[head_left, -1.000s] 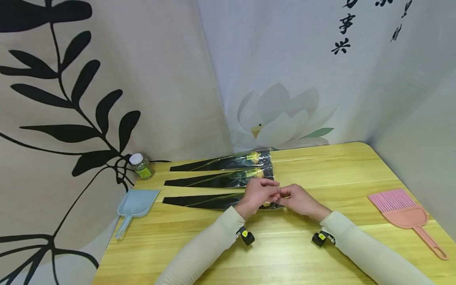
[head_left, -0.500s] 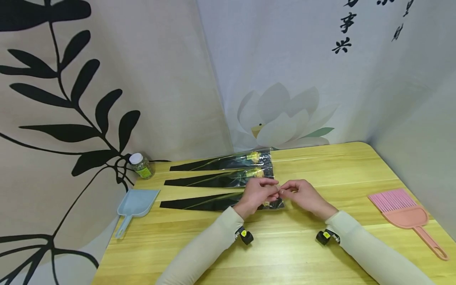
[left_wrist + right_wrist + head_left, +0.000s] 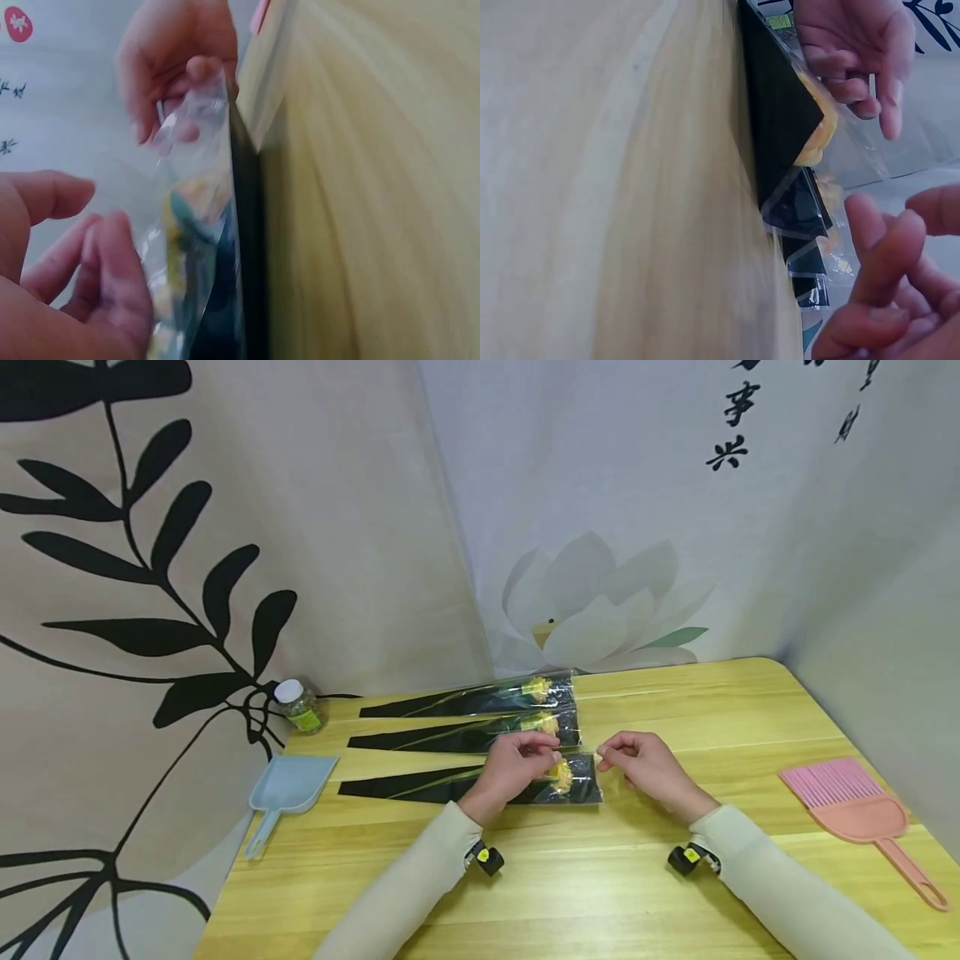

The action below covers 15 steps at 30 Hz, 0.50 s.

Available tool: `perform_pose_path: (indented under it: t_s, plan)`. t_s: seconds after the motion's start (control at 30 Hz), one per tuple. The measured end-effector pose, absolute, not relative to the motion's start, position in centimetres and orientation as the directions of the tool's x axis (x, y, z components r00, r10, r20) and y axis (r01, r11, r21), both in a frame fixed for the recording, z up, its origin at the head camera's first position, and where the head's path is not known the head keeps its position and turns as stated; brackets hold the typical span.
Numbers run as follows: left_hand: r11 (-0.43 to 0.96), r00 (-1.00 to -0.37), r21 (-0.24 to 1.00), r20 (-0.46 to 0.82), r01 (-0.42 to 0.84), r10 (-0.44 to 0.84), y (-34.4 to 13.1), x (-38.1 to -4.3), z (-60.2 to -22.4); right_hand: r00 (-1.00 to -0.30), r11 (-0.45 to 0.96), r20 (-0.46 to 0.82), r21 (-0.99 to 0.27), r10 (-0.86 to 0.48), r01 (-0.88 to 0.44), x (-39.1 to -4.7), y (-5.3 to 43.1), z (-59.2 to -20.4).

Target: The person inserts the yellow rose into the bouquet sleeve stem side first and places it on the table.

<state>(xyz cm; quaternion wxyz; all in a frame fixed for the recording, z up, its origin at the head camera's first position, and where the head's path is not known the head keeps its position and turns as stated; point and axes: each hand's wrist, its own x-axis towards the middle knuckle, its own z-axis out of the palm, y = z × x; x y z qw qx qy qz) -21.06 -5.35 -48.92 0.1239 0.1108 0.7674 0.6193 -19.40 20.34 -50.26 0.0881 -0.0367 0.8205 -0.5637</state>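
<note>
A long wrapping sleeve, black-backed with a clear front, lies nearest on the table with a yellow flower inside. My left hand is over the sleeve just left of the bloom, fingers loosely bent, thumb apart from them and nothing between. At the sleeve's wide right end, my right hand has its fingertips gathered close to the edge. In the left wrist view the clear film stands up from the black backing and overlaps the right fingertips. Two more wrapped flowers, a middle one and a far one, lie behind.
A small blue dustpan lies at the left edge, below a white-lidded jar with a green label. A pink brush head in an orange dustpan lies at the right. Printed cloth hangs behind the wooden table.
My hands, earlier together at the sleeve's wide end, have parted. The left moved left, uncovering the yellow flower; the right moved slightly right. The sleeve shifted slightly on the table.
</note>
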Motion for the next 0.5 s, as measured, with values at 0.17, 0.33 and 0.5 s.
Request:
perform_pose_path:
  t_s: [0.17,0.33,0.5]
  plan:
    - [0.395,-0.935,0.911,-0.03,0.12,0.354,-7.6,-20.7,-48.4,-0.984,0.362,-0.122,-0.93,-0.13,0.068,-19.1,20.0,-50.5]
    - [0.549,-0.932,0.818,-0.043,0.175,0.361,-9.2,-20.5,-48.8,-0.981,0.391,-0.159,-0.914,-0.107,0.105,-18.8,19.5,-50.6]
    - [0.639,-0.926,0.725,-0.002,0.258,0.376,-9.7,-20.3,-49.4,-0.975,0.408,-0.196,-0.903,-0.108,0.136,-18.6,19.2,-50.9]
